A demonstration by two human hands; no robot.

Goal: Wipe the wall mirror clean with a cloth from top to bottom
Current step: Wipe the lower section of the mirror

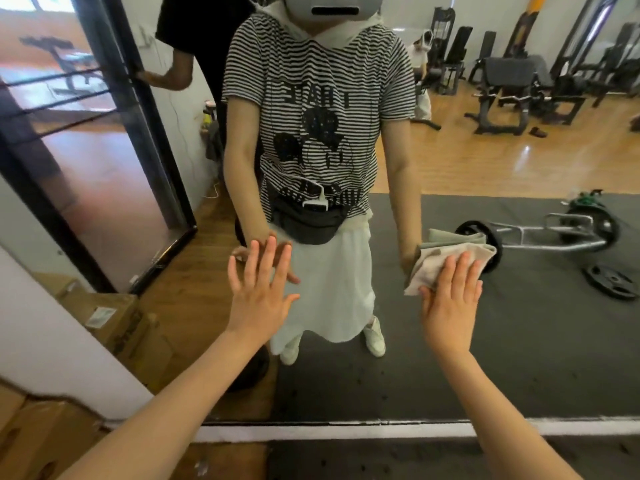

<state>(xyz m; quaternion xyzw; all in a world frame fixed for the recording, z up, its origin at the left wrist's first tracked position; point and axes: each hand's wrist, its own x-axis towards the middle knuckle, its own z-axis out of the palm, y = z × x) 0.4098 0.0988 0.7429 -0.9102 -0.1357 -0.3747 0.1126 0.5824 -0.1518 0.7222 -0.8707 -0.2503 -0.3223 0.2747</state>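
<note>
On mirror (519,306), flat right hand (450,303), cloth (446,263)

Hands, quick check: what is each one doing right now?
Left hand: open, fingers spread flat against the mirror, holding nothing.
Right hand: open, straight fingers pressing the cloth against the glass.

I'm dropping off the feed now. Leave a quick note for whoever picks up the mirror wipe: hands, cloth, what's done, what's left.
Left hand: open, fingers spread, flat against the wall mirror, holding nothing.
Right hand: open, straight fingers pressing the cloth onto the glass.
The cloth sits low on the mirror, not far above its bottom edge.
Done: cannot tell from this frame how much of the upper glass has been wiped.
Left: probably the strip below the cloth down to the bottom edge; check the rest for streaks.
</note>
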